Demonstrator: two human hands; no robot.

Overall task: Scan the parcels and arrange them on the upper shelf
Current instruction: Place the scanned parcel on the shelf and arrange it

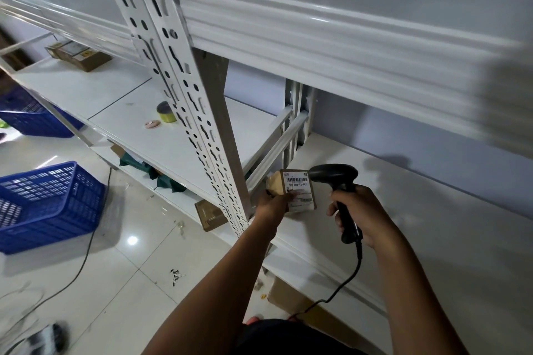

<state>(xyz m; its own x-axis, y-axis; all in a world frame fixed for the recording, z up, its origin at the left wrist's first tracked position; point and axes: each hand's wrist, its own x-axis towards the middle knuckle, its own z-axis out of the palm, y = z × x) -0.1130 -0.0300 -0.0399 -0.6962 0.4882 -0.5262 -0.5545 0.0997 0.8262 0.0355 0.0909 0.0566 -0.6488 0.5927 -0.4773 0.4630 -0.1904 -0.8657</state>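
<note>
My left hand (274,204) grips a small brown parcel (294,189) with a white barcode label that faces up, over the left end of the white middle shelf (432,239). My right hand (360,216) holds a black corded barcode scanner (337,179) by its handle. The scanner's head almost touches the right edge of the label. The white upper shelf (346,34) runs overhead and shows no parcels on its visible top. Another brown parcel (79,55) lies far left on the neighbouring shelf.
A perforated white upright (184,89) stands just left of my hands. Two blue crates (49,204) (31,115) sit on the tiled floor at left, with cables. A tape roll (166,112) lies on the left shelf. Cardboard boxes (210,215) sit on lower levels.
</note>
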